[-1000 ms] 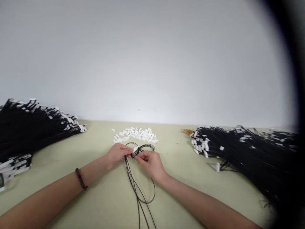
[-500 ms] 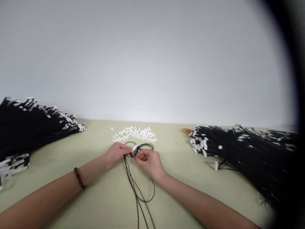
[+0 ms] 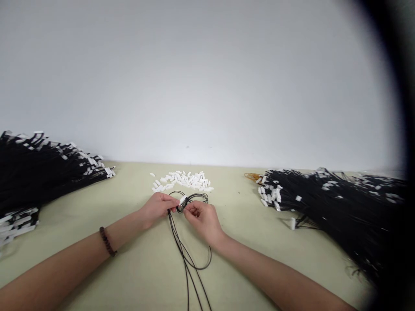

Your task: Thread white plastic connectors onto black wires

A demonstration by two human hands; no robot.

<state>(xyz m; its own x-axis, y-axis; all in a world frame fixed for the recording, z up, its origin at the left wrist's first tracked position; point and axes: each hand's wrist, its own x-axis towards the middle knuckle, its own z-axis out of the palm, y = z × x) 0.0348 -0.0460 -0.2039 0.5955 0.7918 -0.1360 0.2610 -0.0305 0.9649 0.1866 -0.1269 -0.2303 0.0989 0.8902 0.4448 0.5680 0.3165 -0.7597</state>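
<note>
My left hand (image 3: 159,208) pinches a white connector (image 3: 182,200) with black wires (image 3: 184,252) that trail down toward the front edge of the view. Close on its right, my right hand (image 3: 203,218) has thumb and forefinger pressed together at one of the thin black wires by the connector. Several wires loop up behind the right fingers. The very tips of the right fingers and what lies between them are too small to make out fully. Just beyond both hands lies a scattered heap of small white connector housings (image 3: 191,180).
At the left lies a large bundle of black wires (image 3: 39,172) with white ends. Another such bundle (image 3: 324,198) lies at the right, a yellow-brown wire coil (image 3: 253,176) beside it. A white wall (image 3: 194,86) rises behind the pale green table (image 3: 136,268).
Both hands keep nearly the same grip. The loose wire end below the right hand has swung slightly. The whole view has shifted very little.
</note>
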